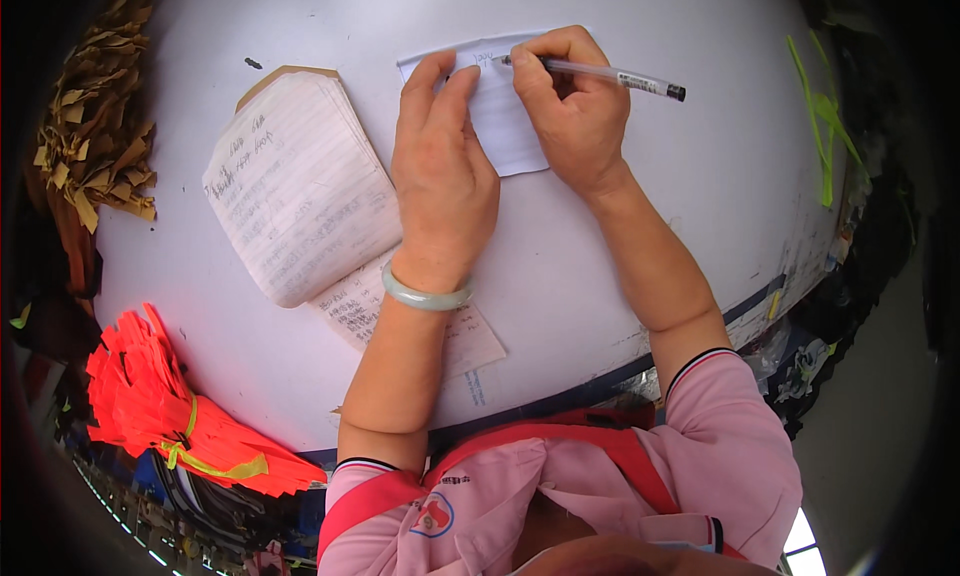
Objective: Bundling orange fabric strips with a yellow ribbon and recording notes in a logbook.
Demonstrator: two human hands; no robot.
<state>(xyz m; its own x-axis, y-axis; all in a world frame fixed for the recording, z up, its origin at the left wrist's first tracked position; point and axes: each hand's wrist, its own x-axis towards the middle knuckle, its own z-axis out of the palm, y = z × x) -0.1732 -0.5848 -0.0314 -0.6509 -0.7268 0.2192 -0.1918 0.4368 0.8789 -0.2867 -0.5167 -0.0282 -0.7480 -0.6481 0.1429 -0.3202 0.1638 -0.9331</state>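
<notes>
A clear-barrelled pen with a black end [610, 73] is gripped in my right hand [580, 121], its tip at the handwriting near the top of a small lined sheet of paper [507, 131]. My left hand [445, 166] rests over the left part of that sheet, fingers stretched forward and slightly curled, a pale bangle [427, 294] round the wrist. Left of this hand lies an open notebook [300, 186] with handwritten pages and a brown cover edge. Its lower page [460, 341] is partly hidden under my left forearm.
A white table [590, 276] carries it all. At the left edge sit a pile of brown fabric strips [95, 126] and a bundle of orange-red strips [165, 406] tied with a yellow-green band. Yellow-green strips [825, 126] lie at the right edge.
</notes>
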